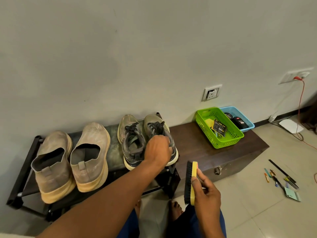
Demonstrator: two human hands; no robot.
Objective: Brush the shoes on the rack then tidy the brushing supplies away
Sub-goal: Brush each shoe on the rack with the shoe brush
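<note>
Two pairs of shoes stand on a low dark rack [25, 169]. On the left are beige slip-ons [56, 162] with tan soles. On the right are grey laced sneakers [132, 134]. My left hand [158, 148] grips the heel collar of the right-hand sneaker [155, 125]. My right hand [206, 191] holds a yellow-backed brush [189, 182] with black bristles, upright, in front of the rack's right end. A green basket [219, 127] with cards and a blue basket [240, 117] with dark tins sit on a brown chest [205, 148].
Pens and a small green card [283, 179] lie scattered on the tiled floor at right. A white device [290, 126] and an orange cable [300, 109] sit by the wall. My bare feet [176, 208] are just before the rack.
</note>
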